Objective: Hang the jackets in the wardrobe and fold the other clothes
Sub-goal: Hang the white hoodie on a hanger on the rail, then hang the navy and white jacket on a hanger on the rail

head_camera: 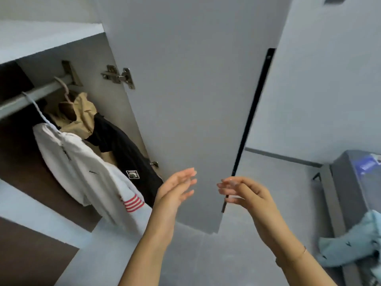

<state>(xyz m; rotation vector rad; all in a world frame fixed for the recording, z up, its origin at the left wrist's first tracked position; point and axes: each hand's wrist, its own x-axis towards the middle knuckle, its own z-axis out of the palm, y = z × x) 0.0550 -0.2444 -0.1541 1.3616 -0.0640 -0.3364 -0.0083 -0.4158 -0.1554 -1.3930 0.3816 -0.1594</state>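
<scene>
My left hand [175, 188] was raised in front of the open wardrobe door [185, 100], fingers straight and loosely spread, holding nothing. My right hand [244, 191] hung just beside it, apart from it, fingers loosely curled toward the left and likewise holding nothing, near the door's dark edge strip [251, 120]. A thin band [296, 254] circled my right wrist.

Inside the wardrobe, 3 jackets hung from the metal rail [31, 96]. The white jacket [82, 168], with red stripes on its sleeve, hung nearest me on a pale hanger [39, 110]. Behind it hung the tan jacket [82, 118] on a pinkish hanger [65, 89], and the black jacket [127, 153], bearing a small patch, lay against the tan one on the side toward the door. Whether the black jacket had its own hanger could not be told.

A metal hinge [119, 76] showed on the door's inner face. At the far right, a light blue garment [354, 240] lay crumpled over a grey piece of furniture [350, 182], well apart from the wardrobe.
</scene>
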